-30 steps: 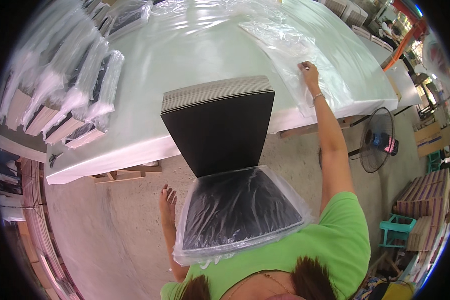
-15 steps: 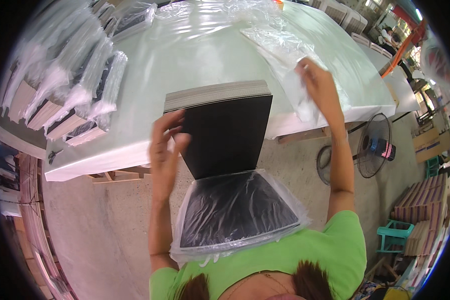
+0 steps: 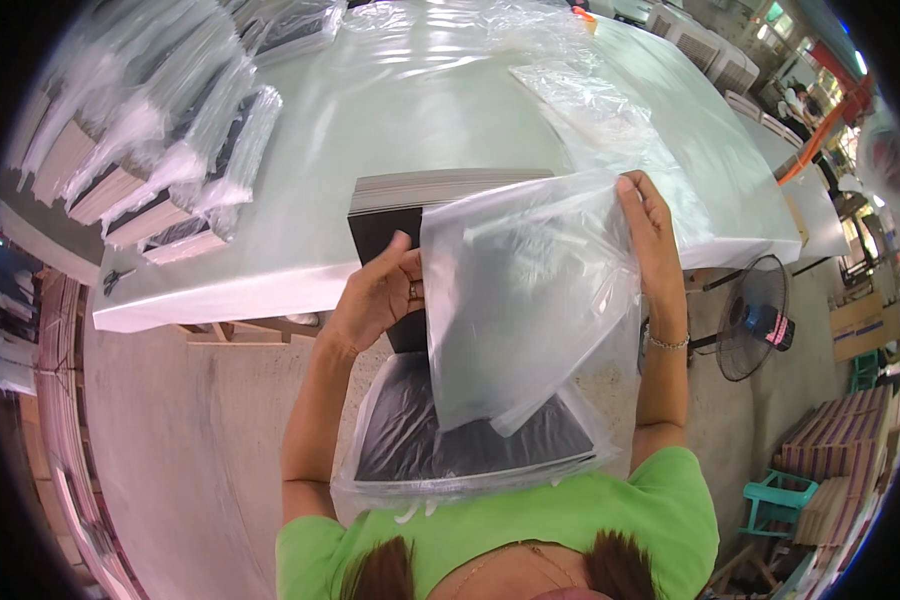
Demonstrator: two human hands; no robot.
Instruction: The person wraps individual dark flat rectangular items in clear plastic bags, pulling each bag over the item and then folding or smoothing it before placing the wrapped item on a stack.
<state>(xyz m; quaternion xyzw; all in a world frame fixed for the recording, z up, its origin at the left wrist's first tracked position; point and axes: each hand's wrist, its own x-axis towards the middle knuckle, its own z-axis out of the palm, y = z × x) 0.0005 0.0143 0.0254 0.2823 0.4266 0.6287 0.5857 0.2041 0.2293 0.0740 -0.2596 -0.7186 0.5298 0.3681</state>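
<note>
My right hand [image 3: 647,215] pinches the upper right corner of a clear plastic bag [image 3: 530,300], which hangs flat and slightly creased. By the bag's left edge, my left hand [image 3: 382,290] has its thumb raised apart from its curled fingers; nothing shows in its grip. Behind the bag, a stack of black boards with grey edges [image 3: 388,205] stands at the table's near edge, mostly covered from view. Closer to my body lies a black item in clear plastic [image 3: 400,440], partly hidden by the hanging bag.
On the pale, plastic-covered table [image 3: 410,120], several bagged stacks [image 3: 185,190] lie at the left and a pile of clear bags [image 3: 610,120] at the right. Scissors [image 3: 117,281] rest near the left corner. A standing fan [image 3: 755,318] and a green stool [image 3: 776,500] are on the right.
My right hand has brought a clear bag from the pile toward me, in front of the black stack. My left hand has moved right and lower, to the bag's edge.
</note>
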